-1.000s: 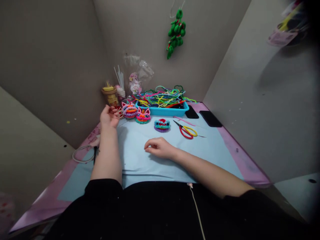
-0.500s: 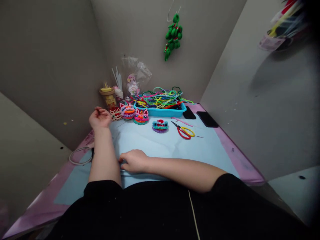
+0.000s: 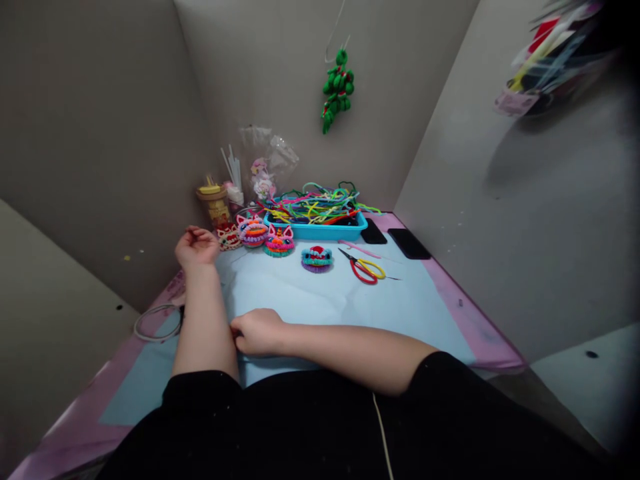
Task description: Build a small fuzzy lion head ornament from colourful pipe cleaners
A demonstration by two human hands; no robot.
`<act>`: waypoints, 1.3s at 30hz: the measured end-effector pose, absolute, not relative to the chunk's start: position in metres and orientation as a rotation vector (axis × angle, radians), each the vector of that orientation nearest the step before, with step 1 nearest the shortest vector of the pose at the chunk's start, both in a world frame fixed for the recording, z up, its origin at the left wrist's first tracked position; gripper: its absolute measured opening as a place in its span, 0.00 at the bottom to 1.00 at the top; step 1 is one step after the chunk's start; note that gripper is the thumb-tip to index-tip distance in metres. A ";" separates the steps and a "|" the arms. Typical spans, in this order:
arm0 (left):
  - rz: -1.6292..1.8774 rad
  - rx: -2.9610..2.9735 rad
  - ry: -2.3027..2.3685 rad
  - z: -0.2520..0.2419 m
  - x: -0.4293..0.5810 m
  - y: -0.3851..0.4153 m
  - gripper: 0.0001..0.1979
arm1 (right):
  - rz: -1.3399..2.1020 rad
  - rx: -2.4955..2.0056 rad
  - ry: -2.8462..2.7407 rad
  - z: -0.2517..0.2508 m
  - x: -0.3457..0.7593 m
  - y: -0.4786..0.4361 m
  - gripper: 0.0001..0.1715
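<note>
My left hand (image 3: 197, 247) is raised with its palm turned up and its fingers loosely curled, holding nothing. Its forearm (image 3: 204, 320) rests upright in view over the left part of the blue mat (image 3: 320, 303). Against the inner side of that forearm sits my right hand (image 3: 260, 332), its fingers curled in and the fingertips partly hidden at the skin. I see nothing in it. Beyond the left hand stand fuzzy animal-head figures: a cream and red one (image 3: 229, 237), a pink and purple one (image 3: 253, 231) and an orange-pink one (image 3: 279, 241). A teal one (image 3: 317, 259) stands apart from them.
Scissors (image 3: 364, 267) with red and yellow handles lie beside a pink pipe cleaner (image 3: 360, 249). A blue tray (image 3: 315, 231) holds many pipe cleaners. Two black phones (image 3: 374, 231) lie to its right. A white cable (image 3: 156, 323) coils at left. Green ornaments (image 3: 338, 90) hang on the wall.
My right hand's fingers have curled tighter and now meet the left forearm. The left hand keeps its raised pose. The whole view has shifted slightly.
</note>
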State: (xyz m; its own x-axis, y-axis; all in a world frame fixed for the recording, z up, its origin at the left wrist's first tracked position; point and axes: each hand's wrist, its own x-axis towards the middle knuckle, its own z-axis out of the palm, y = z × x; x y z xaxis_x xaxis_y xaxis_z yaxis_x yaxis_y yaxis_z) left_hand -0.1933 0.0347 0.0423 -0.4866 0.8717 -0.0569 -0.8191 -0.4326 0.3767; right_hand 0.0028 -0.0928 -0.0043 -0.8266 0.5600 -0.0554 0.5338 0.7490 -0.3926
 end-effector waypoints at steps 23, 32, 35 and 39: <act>1.633 0.493 0.439 0.069 -0.130 0.014 0.12 | 0.471 -1.220 -2.647 0.006 0.055 -0.065 0.12; 1.007 0.381 0.728 0.034 0.003 -0.002 0.16 | 0.401 -1.295 -1.970 0.011 0.145 -0.017 0.15; 0.972 0.282 0.685 0.026 0.018 -0.006 0.26 | 0.414 -1.203 -2.061 0.007 0.140 -0.019 0.12; 1.035 0.204 0.649 0.022 0.020 -0.007 0.29 | 0.761 -1.037 -1.807 0.004 0.133 -0.013 0.10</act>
